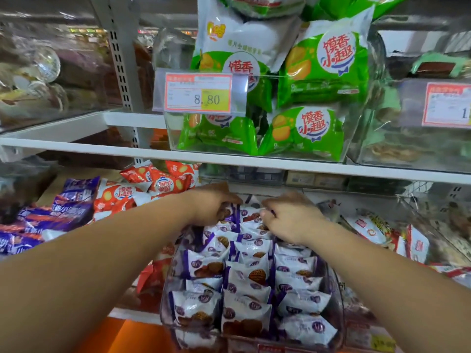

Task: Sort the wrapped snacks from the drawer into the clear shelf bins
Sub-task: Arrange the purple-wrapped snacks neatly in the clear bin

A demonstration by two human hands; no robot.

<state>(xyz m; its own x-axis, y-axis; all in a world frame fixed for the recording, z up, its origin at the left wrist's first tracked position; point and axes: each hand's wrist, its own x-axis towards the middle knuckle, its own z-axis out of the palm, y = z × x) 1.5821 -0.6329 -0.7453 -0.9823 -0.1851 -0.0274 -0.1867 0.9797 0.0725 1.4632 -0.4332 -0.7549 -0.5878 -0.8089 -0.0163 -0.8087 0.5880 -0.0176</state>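
while both arms reach into the clear bin (168, 289), i see the left hand (212, 207) with fingers curled round the top of one of the purple packs (246, 276) in the back row. the right hand (291, 219) sits just beside it, fingers curled on the same row; whether they grip, i cannot tell. rows of purple packs fill the bin below the fingers, and orange packs (153, 184) lie left of them.
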